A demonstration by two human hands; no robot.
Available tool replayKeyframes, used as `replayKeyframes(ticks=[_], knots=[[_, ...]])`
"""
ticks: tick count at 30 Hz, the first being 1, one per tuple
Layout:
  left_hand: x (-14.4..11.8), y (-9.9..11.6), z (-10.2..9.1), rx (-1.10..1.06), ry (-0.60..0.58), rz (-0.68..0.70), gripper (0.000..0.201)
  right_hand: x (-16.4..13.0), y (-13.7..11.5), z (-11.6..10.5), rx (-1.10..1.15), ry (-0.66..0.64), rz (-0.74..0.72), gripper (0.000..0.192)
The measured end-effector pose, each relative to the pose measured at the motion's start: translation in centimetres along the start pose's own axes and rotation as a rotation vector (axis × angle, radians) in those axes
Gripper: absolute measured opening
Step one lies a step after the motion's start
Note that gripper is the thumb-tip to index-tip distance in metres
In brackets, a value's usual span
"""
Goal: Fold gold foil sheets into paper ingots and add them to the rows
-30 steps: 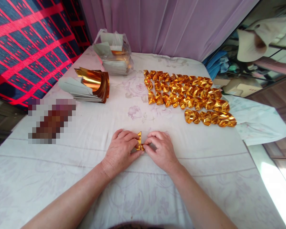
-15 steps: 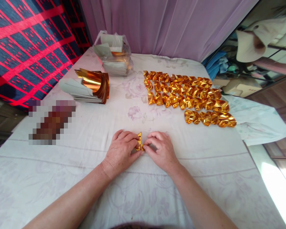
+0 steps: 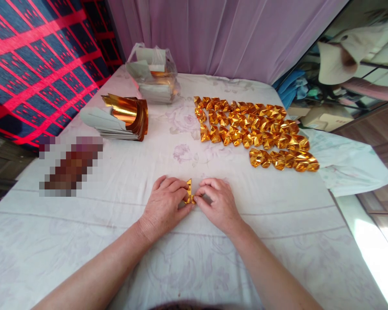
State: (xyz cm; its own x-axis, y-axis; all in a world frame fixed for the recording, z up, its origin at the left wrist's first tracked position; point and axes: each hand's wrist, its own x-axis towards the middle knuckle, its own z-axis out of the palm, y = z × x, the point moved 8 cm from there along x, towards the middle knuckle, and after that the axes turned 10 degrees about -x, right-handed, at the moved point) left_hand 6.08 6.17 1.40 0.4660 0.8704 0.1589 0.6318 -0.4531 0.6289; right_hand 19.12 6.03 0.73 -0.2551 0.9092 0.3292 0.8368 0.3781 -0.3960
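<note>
My left hand (image 3: pixel 164 206) and my right hand (image 3: pixel 218 203) rest on the white cloth-covered table (image 3: pixel 123 181), fingertips meeting around a small piece of gold foil paper (image 3: pixel 189 192). Both hands pinch it; only its pointed upper edge shows between the fingers. Beyond the hands, at the right, several folded gold paper pieces (image 3: pixel 255 129) lie in rows. A stack of gold foil sheets (image 3: pixel 126 114) with curled edges sits at the far left.
A clear plastic bag (image 3: pixel 153 73) with more sheets stands at the table's far edge by a purple curtain. A blurred-out object (image 3: pixel 70 164) lies at the left. The table's right edge drops toward a wooden floor, with a cloth corner (image 3: pixel 349 165) hanging over.
</note>
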Motion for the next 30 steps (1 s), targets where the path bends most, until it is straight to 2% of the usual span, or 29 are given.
replayKeyframes(ticks=[7,20,30], knots=[[-0.13,0.02,-0.07,-0.004,0.016,0.001,0.019,-0.03,0.01,0.04,-0.011,0.015,0.016,0.012],[0.08,0.16,0.07,0.029,0.042,-0.017,0.015,-0.02,0.03,0.05,-0.010,0.011,0.009,0.010],[0.13,0.32,0.03,0.042,0.048,-0.009,0.014,0.20,0.25,0.13,0.001,-0.051,0.004,0.013]])
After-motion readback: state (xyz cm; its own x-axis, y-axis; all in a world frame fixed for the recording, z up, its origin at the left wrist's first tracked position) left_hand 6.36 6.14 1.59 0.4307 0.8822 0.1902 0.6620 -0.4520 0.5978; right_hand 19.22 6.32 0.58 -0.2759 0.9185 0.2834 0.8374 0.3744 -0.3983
